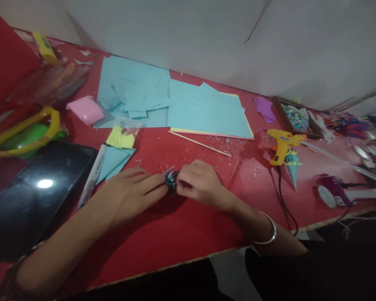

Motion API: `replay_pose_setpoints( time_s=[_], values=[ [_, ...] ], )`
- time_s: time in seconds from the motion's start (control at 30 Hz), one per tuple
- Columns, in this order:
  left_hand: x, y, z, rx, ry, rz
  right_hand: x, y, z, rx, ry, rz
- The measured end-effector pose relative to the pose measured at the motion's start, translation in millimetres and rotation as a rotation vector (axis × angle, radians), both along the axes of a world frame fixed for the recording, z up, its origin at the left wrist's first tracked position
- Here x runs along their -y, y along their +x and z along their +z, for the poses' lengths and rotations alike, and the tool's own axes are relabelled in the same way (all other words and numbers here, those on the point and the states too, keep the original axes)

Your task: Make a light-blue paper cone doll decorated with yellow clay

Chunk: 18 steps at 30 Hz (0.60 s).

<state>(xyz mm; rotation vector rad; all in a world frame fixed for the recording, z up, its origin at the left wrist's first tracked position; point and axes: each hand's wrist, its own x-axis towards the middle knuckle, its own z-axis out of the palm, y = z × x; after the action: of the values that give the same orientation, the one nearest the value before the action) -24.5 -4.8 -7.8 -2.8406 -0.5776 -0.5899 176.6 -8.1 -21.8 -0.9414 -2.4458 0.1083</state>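
Between my hands, low over the red table, is a small piece of curled blue paper strips [170,177] with a dark inner part. The fingertips of my left hand [134,192] press together on its left side. From the right, my right hand [199,184] pinches the same curled paper, its fingers bent and covering much of it. Left of my hands lie folded light-blue paper pieces [113,161], a yellow paper bundle [121,137] and a long white strip-like item [92,177]. Behind my hands a thin wooden stick [200,143] lies on the table.
Blue paper sheets [207,108] and cut pieces lie along the wall. To the right are a yellow glue gun [280,144], a blue paper cone [293,169] and a purple device [334,190]. A glossy black panel [59,179] lies left, near a yellow ring-shaped handle [54,121].
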Motion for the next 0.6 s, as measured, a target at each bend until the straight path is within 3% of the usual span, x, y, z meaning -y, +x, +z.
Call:
replay_pose_setpoints(
  time_s=[0.2, 0.37, 0.6],
  values=[
    [0.3, -0.1, 0.0, 0.046, 0.008, 0.008, -1.7, 2.3, 2.4, 0.031, 0.056, 0.062],
    [1.2, -1.7, -1.7, 0.019, -0.063, 0.097, -3.0, 3.7, 1.6, 0.034, 0.052, 0.08],
    [-2.8, -4.8, -7.2, 0.036, -0.111, 0.085, -3.4, 5.3, 0.4, 0.025, 0.031, 0.096]
  ],
)
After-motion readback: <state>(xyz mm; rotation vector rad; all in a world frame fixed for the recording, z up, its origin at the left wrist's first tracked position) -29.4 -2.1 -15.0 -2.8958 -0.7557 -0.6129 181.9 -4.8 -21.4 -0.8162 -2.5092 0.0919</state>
